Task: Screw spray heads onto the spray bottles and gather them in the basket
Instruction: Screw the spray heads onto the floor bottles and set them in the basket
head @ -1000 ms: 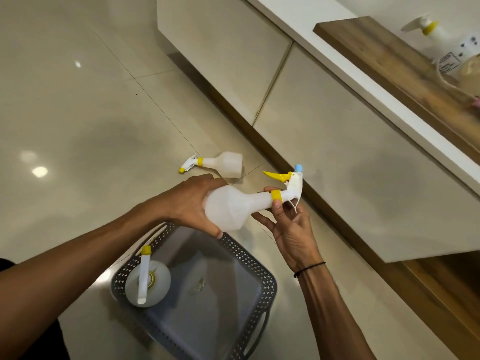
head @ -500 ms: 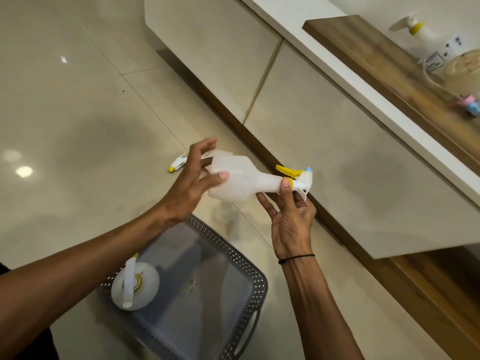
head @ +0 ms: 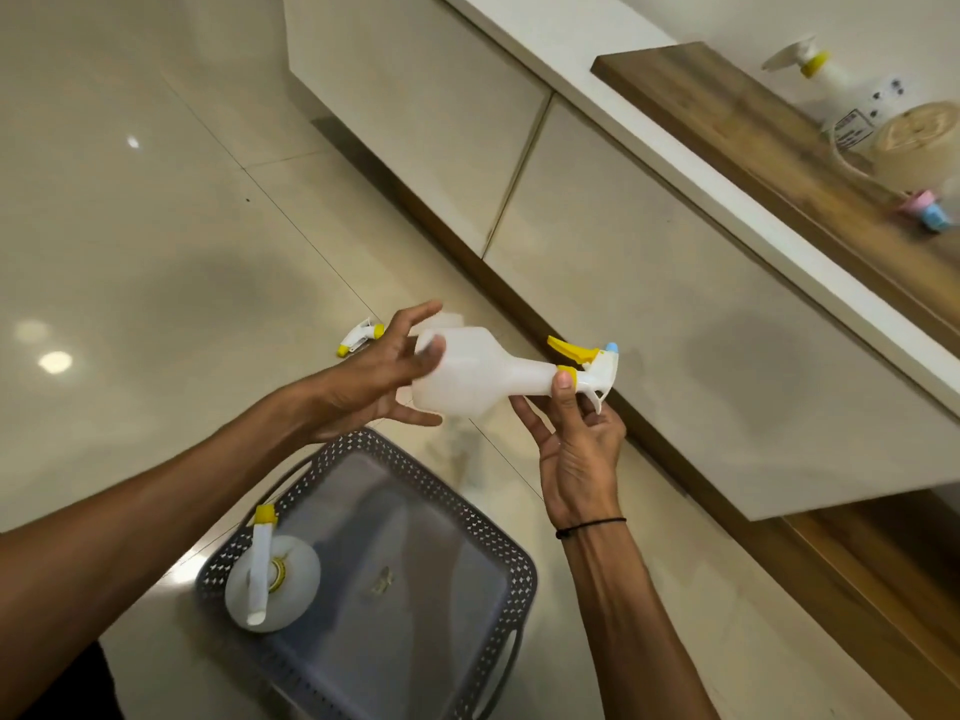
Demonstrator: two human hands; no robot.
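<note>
A white spray bottle [head: 467, 374] lies sideways in the air above the floor, its spray head [head: 592, 363] with yellow trigger, yellow collar and blue nozzle pointing right. My right hand [head: 576, 449] pinches the yellow collar from below. My left hand [head: 384, 379] cups the bottle's base with fingers spread, thumb and fingertips touching it. Below stands a grey perforated basket [head: 498, 543]; one assembled white bottle [head: 272, 579] stands in its left corner. Another bottle lies on the floor behind my left hand, only its spray head [head: 361, 340] and a bit of body showing.
White cabinet fronts [head: 649, 314] run diagonally on the right, above a wooden plinth. A wooden shelf [head: 779, 132] holds another spray bottle [head: 826, 80], a round woven object and small pink and blue items. Glossy beige floor tiles [head: 156, 252] spread to the left.
The bottle has been lifted and tipped more level. My left hand loosened from a full grip on the body to spread fingers at the base; my right hand stays at the collar.
</note>
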